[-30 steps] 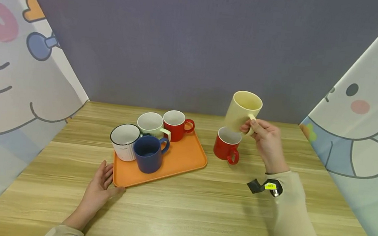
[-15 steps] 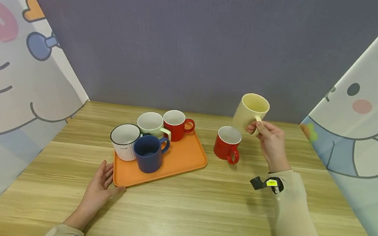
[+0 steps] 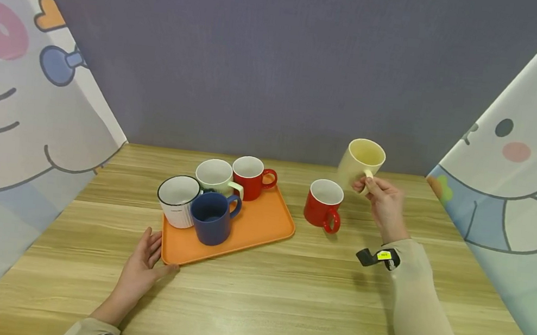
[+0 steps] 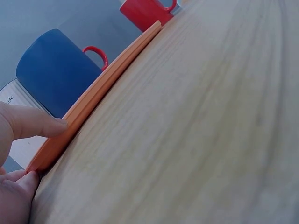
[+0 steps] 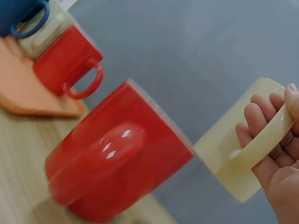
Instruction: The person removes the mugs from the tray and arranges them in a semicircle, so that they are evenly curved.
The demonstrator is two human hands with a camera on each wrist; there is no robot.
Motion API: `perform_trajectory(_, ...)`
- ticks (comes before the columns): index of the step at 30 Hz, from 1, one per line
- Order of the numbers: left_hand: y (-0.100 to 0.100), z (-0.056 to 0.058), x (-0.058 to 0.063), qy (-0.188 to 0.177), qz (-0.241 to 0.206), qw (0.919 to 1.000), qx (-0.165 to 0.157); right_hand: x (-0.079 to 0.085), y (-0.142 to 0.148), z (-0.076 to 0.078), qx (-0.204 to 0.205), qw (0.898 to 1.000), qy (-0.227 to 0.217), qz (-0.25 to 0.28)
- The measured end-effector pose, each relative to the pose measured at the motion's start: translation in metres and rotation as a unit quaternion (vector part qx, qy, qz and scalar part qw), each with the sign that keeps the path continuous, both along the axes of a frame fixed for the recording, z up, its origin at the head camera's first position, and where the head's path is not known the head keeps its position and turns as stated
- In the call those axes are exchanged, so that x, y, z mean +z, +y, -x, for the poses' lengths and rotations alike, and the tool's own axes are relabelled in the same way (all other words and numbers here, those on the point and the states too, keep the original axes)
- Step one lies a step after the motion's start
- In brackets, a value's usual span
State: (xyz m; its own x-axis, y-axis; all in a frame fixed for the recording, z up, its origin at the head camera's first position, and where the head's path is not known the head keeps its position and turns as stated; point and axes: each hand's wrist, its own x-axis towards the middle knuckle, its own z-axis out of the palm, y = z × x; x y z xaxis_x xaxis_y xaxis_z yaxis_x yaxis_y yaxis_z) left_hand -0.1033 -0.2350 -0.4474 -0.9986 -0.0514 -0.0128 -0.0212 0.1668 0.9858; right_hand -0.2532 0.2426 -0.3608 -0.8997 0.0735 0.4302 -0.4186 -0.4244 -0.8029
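Shifted rightward, the cream mug [image 3: 353,165], likely hard and fragile, is best held by the handle [image 5: 264,140] my right hand [image 3: 386,203] grips, my left hand [image 3: 138,269] pinching the orange tray [image 3: 262,227].

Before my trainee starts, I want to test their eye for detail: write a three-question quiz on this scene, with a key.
1. How many mugs stand on the orange tray?
2. True or false: the right hand holds the yellow mug by its handle.
3. What does the left hand touch?
A) the blue mug
B) the tray
C) a red mug

Key: 1. four; 2. true; 3. B
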Motion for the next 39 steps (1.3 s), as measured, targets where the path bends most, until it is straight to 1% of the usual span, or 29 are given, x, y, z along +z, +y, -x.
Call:
perform_trajectory(7, 0.000, -0.001, 0.000, 0.009, 0.001, 1.0000, 0.003, -0.019, 0.003, 0.010, 0.008, 1.000, -0.020, 0.001)
perform_trajectory(12, 0.000, -0.002, 0.000, 0.012, -0.002, 0.9999, 0.002, -0.029, 0.004, 0.012, 0.002, 0.999, -0.031, -0.009)
perform_trajectory(16, 0.001, -0.002, 0.000, 0.011, -0.002, 0.9999, 0.003, -0.037, 0.005, 0.013, -0.002, 0.999, -0.036, -0.027)
perform_trajectory(24, 0.000, -0.001, 0.000, 0.013, -0.003, 0.9999, 0.004, -0.053, 0.008, 0.017, 0.006, 0.998, -0.039, -0.044)
perform_trajectory(30, 0.000, 0.000, 0.000, 0.011, -0.006, 0.9999, 0.001, -0.060, 0.009, 0.017, 0.013, 0.997, -0.057, -0.052)
perform_trajectory(34, -0.001, -0.001, 0.000, 0.010, -0.006, 0.9999, 0.000, -0.064, 0.008, 0.017, 0.017, 0.996, -0.074, -0.050)
perform_trajectory(39, 0.000, -0.002, 0.001, 0.011, -0.006, 0.9999, 0.001, -0.067, 0.006, 0.015, 0.013, 0.994, -0.096, -0.044)
